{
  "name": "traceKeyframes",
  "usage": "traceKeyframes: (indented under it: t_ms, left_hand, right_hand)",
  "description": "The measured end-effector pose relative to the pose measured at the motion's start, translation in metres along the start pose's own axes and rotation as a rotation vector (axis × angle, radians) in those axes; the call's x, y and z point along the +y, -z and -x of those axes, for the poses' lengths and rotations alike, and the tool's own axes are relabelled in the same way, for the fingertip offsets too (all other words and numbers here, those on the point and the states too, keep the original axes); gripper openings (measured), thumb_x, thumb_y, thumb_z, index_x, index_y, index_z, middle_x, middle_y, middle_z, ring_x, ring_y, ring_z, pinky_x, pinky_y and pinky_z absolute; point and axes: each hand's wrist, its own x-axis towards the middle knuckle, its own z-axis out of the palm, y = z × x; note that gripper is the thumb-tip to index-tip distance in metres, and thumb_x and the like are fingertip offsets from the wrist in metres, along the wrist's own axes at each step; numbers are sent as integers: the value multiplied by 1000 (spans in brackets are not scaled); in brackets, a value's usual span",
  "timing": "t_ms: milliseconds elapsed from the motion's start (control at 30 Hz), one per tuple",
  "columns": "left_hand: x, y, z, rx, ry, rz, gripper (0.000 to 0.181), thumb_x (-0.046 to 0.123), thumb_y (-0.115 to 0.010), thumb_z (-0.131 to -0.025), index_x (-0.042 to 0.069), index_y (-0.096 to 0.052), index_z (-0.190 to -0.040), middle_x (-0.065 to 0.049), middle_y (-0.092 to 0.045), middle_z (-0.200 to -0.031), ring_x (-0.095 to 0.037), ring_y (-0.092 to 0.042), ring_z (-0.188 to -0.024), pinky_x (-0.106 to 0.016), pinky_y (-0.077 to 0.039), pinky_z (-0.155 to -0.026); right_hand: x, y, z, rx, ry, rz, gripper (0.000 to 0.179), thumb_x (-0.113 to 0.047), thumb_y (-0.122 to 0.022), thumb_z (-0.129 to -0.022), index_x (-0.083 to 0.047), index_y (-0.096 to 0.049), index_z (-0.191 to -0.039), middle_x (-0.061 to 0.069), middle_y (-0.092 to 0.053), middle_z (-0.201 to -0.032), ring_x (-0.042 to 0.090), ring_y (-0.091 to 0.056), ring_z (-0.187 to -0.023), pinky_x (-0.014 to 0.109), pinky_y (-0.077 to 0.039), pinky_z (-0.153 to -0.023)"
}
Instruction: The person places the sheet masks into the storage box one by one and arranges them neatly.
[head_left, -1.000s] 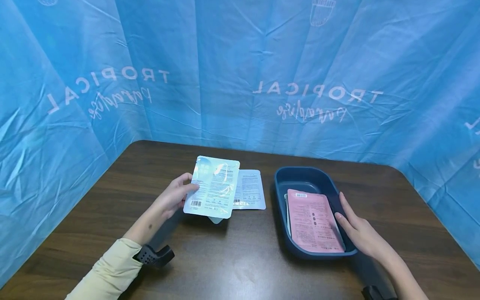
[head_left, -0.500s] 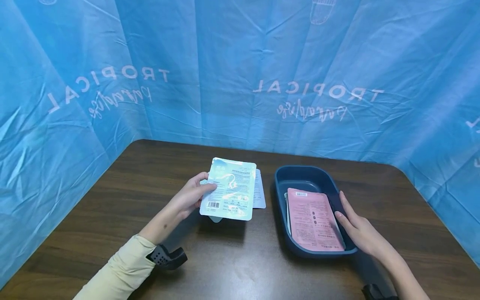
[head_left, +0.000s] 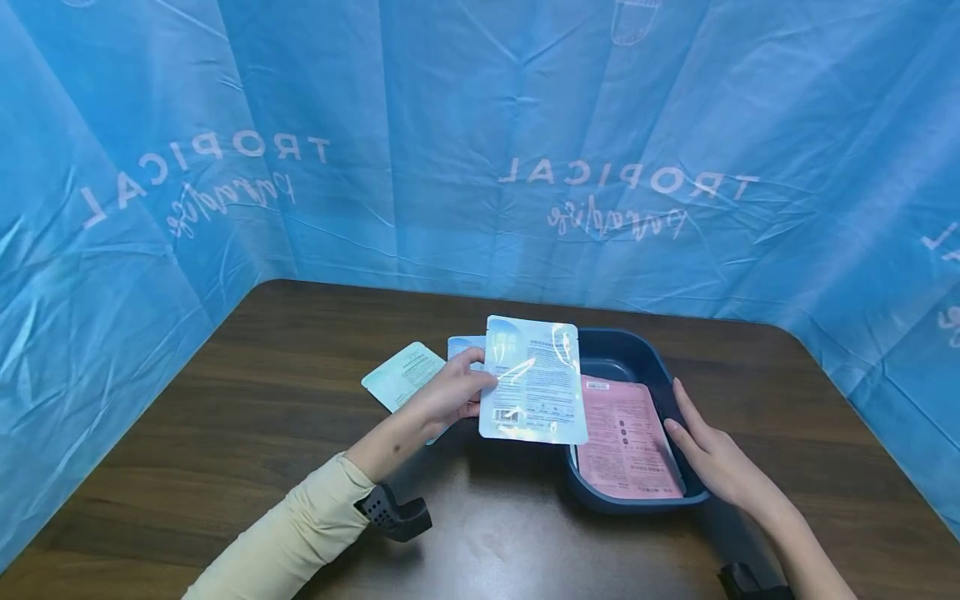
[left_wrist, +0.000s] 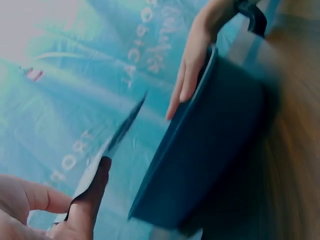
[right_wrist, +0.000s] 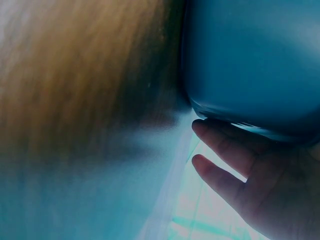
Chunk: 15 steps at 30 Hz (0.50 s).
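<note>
My left hand (head_left: 448,397) pinches a pale blue sheet mask packet (head_left: 534,383) by its left edge, thumb on top. The packet is held raised, overlapping the near left side of a dark blue bin (head_left: 647,357) in the head view; edge-on in the left wrist view, it shows as a thin sheet (left_wrist: 92,172). A pink packet (head_left: 628,437) lies in the bin over at least one other, mostly hidden. Against the bin's right rim rests my right hand (head_left: 714,462), its fingers straight along the wall.
On the brown wooden table (head_left: 225,433), a light green packet (head_left: 405,375) and a light blue packet (head_left: 462,342) lie partly hidden behind my left hand. A blue printed curtain (head_left: 450,167) surrounds the table's back and sides.
My left hand has carried the pale blue packet rightward, from over the table packets to over the bin's left side, uncovering the green packet. The right hand has stayed at the bin.
</note>
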Motion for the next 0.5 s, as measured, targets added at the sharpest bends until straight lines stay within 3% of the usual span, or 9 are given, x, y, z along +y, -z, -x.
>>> traceKeyframes:
  t_ms: [267, 500]
  left_hand:
    - [4, -35, -10, -109, 9, 22, 30, -8, -38, -93, -6, -38, -123, -21, -60, -105, -30, -62, -93, -41, -51, -76]
    - [0, -59, -18, -182, 41, 35, 56, -14, -37, -91, 1, -24, -143, -22, -55, -116, -33, -58, -100, -46, -48, -80]
  right_hand:
    - [0, -1, -1, 7, 8, 12, 67, -32, -34, -102, -7, 7, -148, 35, -14, -145, 57, -22, -124, 68, -25, -90]
    - [-1, -1, 0, 5, -1, 14, 66, -32, -33, -103, -6, 7, -148, 35, -13, -145, 58, -23, -123, 69, -26, -89]
